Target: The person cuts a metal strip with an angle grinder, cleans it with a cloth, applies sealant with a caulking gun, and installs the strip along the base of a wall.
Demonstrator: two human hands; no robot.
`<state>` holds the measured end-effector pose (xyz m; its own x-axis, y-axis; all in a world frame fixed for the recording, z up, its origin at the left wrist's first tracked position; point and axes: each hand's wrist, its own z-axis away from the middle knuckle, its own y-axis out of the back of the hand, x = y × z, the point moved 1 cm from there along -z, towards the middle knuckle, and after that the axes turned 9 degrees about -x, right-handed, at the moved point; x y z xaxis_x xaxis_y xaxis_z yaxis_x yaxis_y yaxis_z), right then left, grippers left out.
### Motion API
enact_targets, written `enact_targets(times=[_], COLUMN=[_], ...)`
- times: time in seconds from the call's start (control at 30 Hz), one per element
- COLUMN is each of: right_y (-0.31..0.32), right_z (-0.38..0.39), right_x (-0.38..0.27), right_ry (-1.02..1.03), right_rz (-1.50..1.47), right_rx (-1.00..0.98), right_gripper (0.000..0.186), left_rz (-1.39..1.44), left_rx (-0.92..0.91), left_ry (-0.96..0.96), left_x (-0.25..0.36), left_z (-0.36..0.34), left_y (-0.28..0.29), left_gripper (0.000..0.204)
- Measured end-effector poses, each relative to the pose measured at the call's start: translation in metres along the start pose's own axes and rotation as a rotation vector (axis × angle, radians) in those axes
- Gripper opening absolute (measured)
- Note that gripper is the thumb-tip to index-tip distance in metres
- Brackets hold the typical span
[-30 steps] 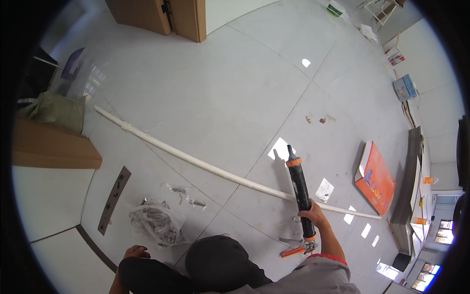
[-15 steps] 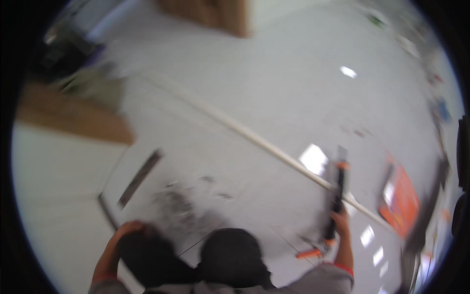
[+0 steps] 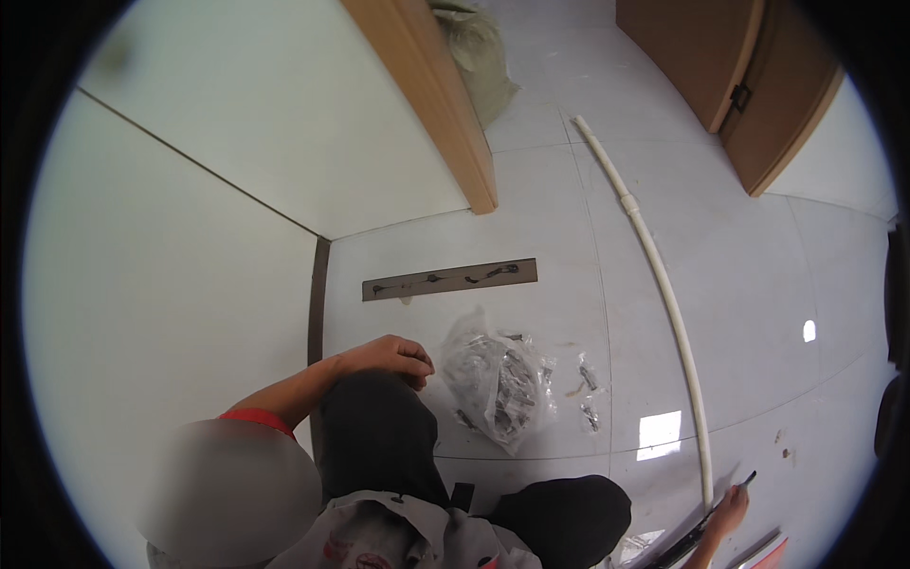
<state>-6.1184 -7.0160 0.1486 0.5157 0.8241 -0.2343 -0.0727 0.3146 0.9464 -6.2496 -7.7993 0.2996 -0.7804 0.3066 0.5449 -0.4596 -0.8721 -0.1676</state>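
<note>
My left hand (image 3: pixel 391 359) rests over my bent left knee (image 3: pixel 377 427), fingers curled, with nothing visible in them. At the lower right my right hand (image 3: pixel 730 513) is closed on a long black tool (image 3: pixel 684 543); its thin dark end sticks out past the fingers, and the rest is partly hidden by the hand and frame edge. Ahead of my left hand lies a flat brown-grey strip (image 3: pixel 449 280) with dark smears and blobs along its face. A clear plastic bag (image 3: pixel 493 384) of small dark pieces lies right of my left hand.
A long cream pole (image 3: pixel 668 294) runs over the tiled floor (image 3: pixel 559 218) toward my right hand. Small clear packets (image 3: pixel 589 417) lie beside the bag. A white wall (image 3: pixel 190 313) with dark skirting (image 3: pixel 319 294) stands left. Wooden door edges (image 3: pixel 427 104) and a pale sack (image 3: pixel 474 57) are farther off.
The view has swung to the right, so the wall, strip and bag sit more centrally. My right hand still holds the black tool, now low at the right; my left hand stays on the knee.
</note>
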Motion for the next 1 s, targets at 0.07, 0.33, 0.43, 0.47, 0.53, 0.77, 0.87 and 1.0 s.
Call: enact_targets(times=[0.07, 0.33, 0.43, 0.47, 0.53, 0.77, 0.87, 1.0], right_y=[-0.031, -0.126, -0.202, -0.221, -0.250, -0.284, -0.293, -0.282], right_z=[-0.052, -0.061, -0.074, -0.072, -0.064, -0.031, -0.033, -0.019], right_x=[-0.071, -0.524, -0.577, -0.587, -0.599, -0.609, -0.602, -0.605], right_ry=[0.295, 0.745, 0.703, 0.751, 0.843, 0.619, 0.570, 0.188], right_rz=[-0.040, -0.171, -0.175, -0.089, 0.080, 0.002, -0.139, -0.722], right_rx=[0.067, -0.641, -0.684, -0.636, -0.523, -0.295, -0.265, -0.469], right_gripper=[0.030, 0.029, 0.034, 0.034, 0.036, 0.040, 0.037, 0.029], left_rz=[-0.041, 0.021, 0.243, 0.283, 0.362, 0.219, 0.180, 0.686], left_rx=[0.075, 0.581, 0.840, 0.918, 1.070, 1.087, 1.243, 1.082], left_ry=[-0.078, -0.173, -0.234, -0.237, -0.246, -0.188, -0.272, -0.351], left_x=[-0.013, -0.136, -0.183, -0.195, -0.218, -0.236, -0.250, -0.228], left_z=[-0.010, -0.033, -0.055, -0.060, -0.071, -0.111, -0.125, -0.112], left_y=[0.023, 0.133, 0.190, 0.208, 0.240, 0.270, 0.274, 0.281], left_gripper=[0.036, 0.036, 0.039, 0.039, 0.040, 0.030, 0.028, 0.024])
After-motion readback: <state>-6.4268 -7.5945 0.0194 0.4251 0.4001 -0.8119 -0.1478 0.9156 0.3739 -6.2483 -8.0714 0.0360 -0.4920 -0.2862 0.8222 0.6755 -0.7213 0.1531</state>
